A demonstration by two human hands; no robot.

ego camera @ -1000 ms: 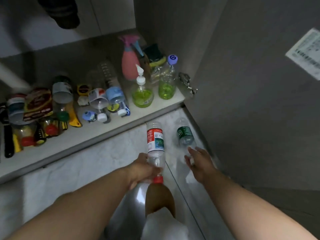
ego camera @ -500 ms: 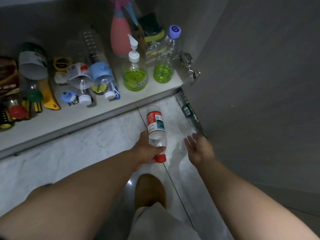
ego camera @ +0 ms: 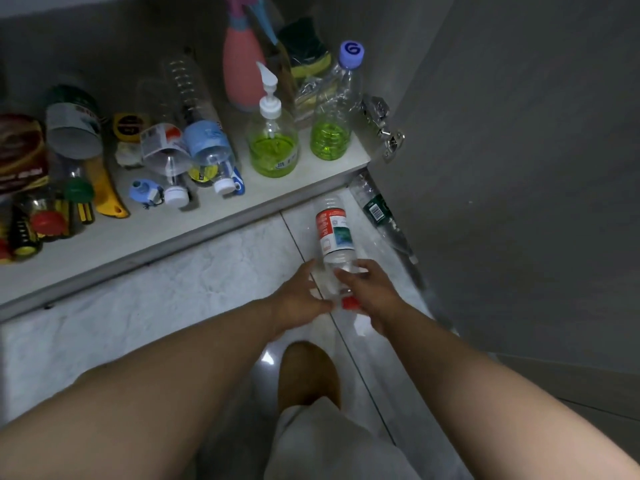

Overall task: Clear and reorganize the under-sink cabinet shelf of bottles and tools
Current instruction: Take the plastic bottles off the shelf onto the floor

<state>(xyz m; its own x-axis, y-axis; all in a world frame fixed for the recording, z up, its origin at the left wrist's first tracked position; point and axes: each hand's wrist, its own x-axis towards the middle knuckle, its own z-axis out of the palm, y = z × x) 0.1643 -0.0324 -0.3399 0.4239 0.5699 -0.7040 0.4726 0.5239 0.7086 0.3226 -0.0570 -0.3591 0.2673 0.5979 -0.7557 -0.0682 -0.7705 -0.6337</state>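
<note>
Since half a second ago your right hand [ego camera: 372,292] has come in from 3 o'clock and joined the left hand [ego camera: 299,301] on the bottle [ego camera: 334,244]. Both hands now grasp its clear neck end, fingers curled round it just above the red cap [ego camera: 349,303]. Its base points to 12 o'clock, toward the shelf [ego camera: 194,220], and it sits over the floor [ego camera: 156,292]; you cannot tell from this angle whether it rests on the tiles or is lifted a little.

A green-label bottle [ego camera: 375,211] lies at 1 o'clock, against the door [ego camera: 519,168], apart from yours.

You seem to be parking cleared bottles on the floor. Do it well: keep the grip light, since thin plastic dents. Lay this one parallel to the green-label bottle and close beside it, cap toward you, so neither rolls. Let go one hand at a time. Plenty still crowds the shelf, including the pump bottle [ego camera: 273,143] at 12 o'clock.
</note>
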